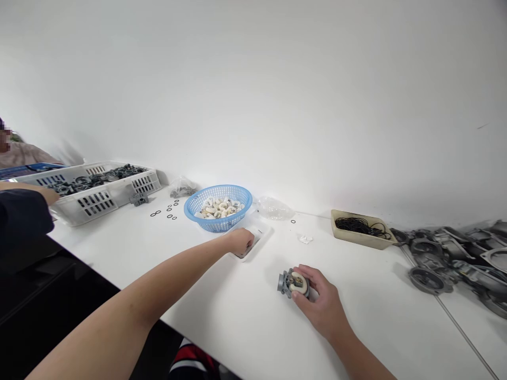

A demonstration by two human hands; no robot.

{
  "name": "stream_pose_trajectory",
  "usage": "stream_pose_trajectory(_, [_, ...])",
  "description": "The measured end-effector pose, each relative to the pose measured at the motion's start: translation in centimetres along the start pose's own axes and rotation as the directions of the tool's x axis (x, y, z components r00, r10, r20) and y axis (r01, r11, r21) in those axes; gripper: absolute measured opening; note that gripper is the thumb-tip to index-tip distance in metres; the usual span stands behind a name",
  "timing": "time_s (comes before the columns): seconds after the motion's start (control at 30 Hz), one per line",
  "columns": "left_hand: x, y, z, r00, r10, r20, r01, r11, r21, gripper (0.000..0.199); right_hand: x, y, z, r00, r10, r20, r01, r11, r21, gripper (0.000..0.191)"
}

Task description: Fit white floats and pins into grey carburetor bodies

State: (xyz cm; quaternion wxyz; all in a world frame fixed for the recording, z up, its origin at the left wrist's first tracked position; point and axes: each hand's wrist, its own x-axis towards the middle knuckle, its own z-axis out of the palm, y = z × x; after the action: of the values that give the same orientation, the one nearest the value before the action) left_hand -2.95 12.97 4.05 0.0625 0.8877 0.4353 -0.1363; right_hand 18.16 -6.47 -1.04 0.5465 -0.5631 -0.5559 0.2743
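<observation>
My right hand (322,303) is wrapped round the right side of a grey metal carburetor body (283,284), which rests on the white table. A white horseshoe-shaped float (304,285) lies in its upward face, with small brass-coloured parts inside the curve. My left hand (241,241) reaches into a shallow white tray (266,232), its fingers curled together. What those fingers pinch, if anything, is hidden. Just behind the tray stands a blue mesh basket (218,227) heaped with white floats (219,208).
Black rings (169,216) lie left of the basket, near a single grey casting (138,199). A white crate (95,208) holds dark metal parts; a co-worker's arm (27,195) reaches there. Rightward are a plastic bag (274,208), a box (362,240) of black rings and piled castings (430,279).
</observation>
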Motion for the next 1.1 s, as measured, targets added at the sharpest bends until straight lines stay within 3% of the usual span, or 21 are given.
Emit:
stream_pose_trajectory(0.4, [0.05, 0.02, -0.44, 0.999, -0.020, 0.035, 0.020, 1.000, -0.014, 0.031, 0.06, 0.05, -0.07, 1.000, -0.021, 0.008, 0.021, 1.000, 0.006, 0.044])
stream_pose_trajectory(0.57, [-0.16, -0.08, -0.46, 1.000, 0.001, 0.012, -0.001, 0.999, -0.036, 0.049, 0.08, 0.11, -0.06, 1.000, -0.023, 0.014, 0.023, 1.000, 0.017, 0.045])
stream_pose_trajectory(0.77, [-0.31, -0.02, -0.19, 1.000, -0.020, 0.007, 0.020, 0.999, -0.040, 0.031, 0.01, -0.11, -0.03, 1.000, -0.013, 0.003, 0.013, 1.000, 0.015, 0.043])
stream_pose_trajectory(1.1, [-0.30, -0.19, -0.23, 0.999, -0.028, 0.020, 0.029, 0.998, -0.053, 0.034, 0.04, 0.07, -0.07, 1.000, -0.011, 0.026, 0.011, 1.000, 0.006, 0.044])
